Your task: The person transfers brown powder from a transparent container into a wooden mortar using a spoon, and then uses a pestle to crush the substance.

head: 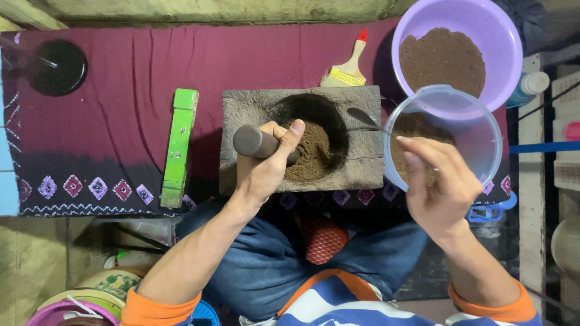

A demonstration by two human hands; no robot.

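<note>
Your pestle [257,142] stands tilted in the round hollow of the stone mortar [248,108], its lower end down in the brown powder [311,154] that fills the right part of the hollow. The hollow's rim leaves a dark gap above and left of the powder, so the pestle has room toward the far edge. The block's front edge sits just over your knees; its left edge is near the green wooden bar [179,145], with a strip of maroon cloth [121,108] between them.

Your left hand [263,172] is clamped around the pestle, fingers wrapped, thumb laid along its top.

Your right hand [438,187] hangs over the clear plastic tub [492,130], which touches the mortar's right edge. The fingers are curled loosely together and hold the thin handle of a spoon [362,116], whose bowl rests on the block's top right face beside the hollow. The tub holds more brown powder at its bottom.

Behind the tub, overlapping its far rim, the purple basin [417,24] holds a larger heap of the same powder. A paintbrush [349,63] with a red-tipped handle lies just past the mortar's far edge. A black round lid [55,66] rests well apart at the cloth's far left corner.
</note>
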